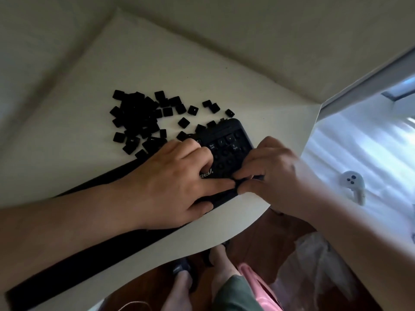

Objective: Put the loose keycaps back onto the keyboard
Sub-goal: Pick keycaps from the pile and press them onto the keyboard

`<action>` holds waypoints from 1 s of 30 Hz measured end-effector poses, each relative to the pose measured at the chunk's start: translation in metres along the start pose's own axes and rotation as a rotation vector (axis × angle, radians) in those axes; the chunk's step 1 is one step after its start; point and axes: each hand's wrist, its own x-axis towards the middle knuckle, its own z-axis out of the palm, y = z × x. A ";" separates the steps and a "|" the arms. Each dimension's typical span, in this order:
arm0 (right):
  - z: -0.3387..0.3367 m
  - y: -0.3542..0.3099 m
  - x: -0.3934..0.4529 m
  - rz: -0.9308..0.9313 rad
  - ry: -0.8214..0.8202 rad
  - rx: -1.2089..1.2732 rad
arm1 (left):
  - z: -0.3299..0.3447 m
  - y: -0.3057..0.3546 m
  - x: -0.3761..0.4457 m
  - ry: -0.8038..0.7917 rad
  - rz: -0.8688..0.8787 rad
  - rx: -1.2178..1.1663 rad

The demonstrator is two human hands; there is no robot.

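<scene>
A long black keyboard (226,140) lies slanted across a white table (134,63), its number-pad end at the upper right. Several loose black keycaps (137,117) lie in a heap on the table beyond it. My left hand (177,182) rests on the keyboard with its fingers curled over the keys and its forefinger stretched toward the right. My right hand (269,173) meets it at the keyboard's near edge, where its thumb and fingers pinch a small dark keycap (238,184), mostly hidden.
The table's front edge runs close below the keyboard, with wooden floor (258,232) and my feet beneath. A white surface (359,153) at the right carries a white controller (352,182). Clear plastic (318,261) lies on the floor at the lower right.
</scene>
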 end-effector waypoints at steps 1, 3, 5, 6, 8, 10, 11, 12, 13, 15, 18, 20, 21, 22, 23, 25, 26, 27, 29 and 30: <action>0.001 0.000 -0.001 0.000 0.015 0.004 | -0.001 0.000 0.000 0.000 0.008 0.012; 0.002 -0.001 -0.004 -0.012 0.048 -0.005 | -0.001 0.001 -0.001 0.001 0.018 0.037; 0.002 -0.002 -0.005 -0.024 0.080 -0.021 | 0.000 0.001 -0.002 0.002 0.018 0.064; 0.003 -0.003 -0.006 -0.021 0.089 -0.020 | 0.000 0.001 -0.003 -0.002 0.017 0.079; 0.005 -0.003 -0.006 -0.001 0.092 -0.016 | 0.002 0.001 -0.006 -0.007 0.018 0.106; 0.007 -0.005 -0.006 0.013 0.078 -0.020 | 0.002 0.002 -0.009 -0.008 0.019 0.126; 0.008 -0.006 -0.005 0.012 0.069 -0.019 | 0.001 0.003 -0.010 -0.011 0.020 0.135; 0.008 -0.008 -0.004 0.009 0.063 -0.022 | 0.001 0.004 -0.010 -0.012 0.023 0.141; 0.007 -0.009 -0.002 0.008 0.055 -0.031 | 0.000 0.004 -0.009 -0.010 0.030 0.144; 0.004 -0.011 -0.001 0.021 0.031 -0.050 | -0.001 0.004 -0.010 -0.007 0.036 0.143; 0.003 -0.011 -0.003 0.042 0.020 -0.060 | -0.003 0.005 -0.009 -0.029 0.041 0.176; 0.003 -0.011 -0.003 0.056 0.012 -0.052 | -0.005 0.006 -0.008 -0.028 0.051 0.191; 0.004 -0.013 -0.002 0.063 0.015 -0.048 | -0.006 0.006 -0.007 -0.024 0.052 0.195; 0.005 -0.014 -0.001 0.068 0.025 -0.049 | -0.008 0.006 -0.007 -0.025 0.051 0.200; 0.006 -0.016 0.000 0.070 0.037 -0.054 | -0.009 0.006 -0.007 -0.032 0.049 0.208; 0.008 -0.020 0.003 0.072 0.050 -0.069 | -0.009 0.004 -0.008 -0.038 0.046 0.219; 0.008 -0.021 0.004 0.072 0.049 -0.071 | -0.008 0.004 -0.008 -0.035 0.044 0.220; 0.008 -0.021 0.004 0.078 0.043 -0.066 | -0.008 0.004 -0.009 -0.031 0.043 0.219; 0.006 -0.020 0.002 0.095 0.026 -0.056 | -0.006 0.006 -0.010 -0.028 0.046 0.217; 0.006 -0.020 0.000 0.100 0.020 -0.055 | -0.006 0.007 -0.010 -0.026 0.051 0.220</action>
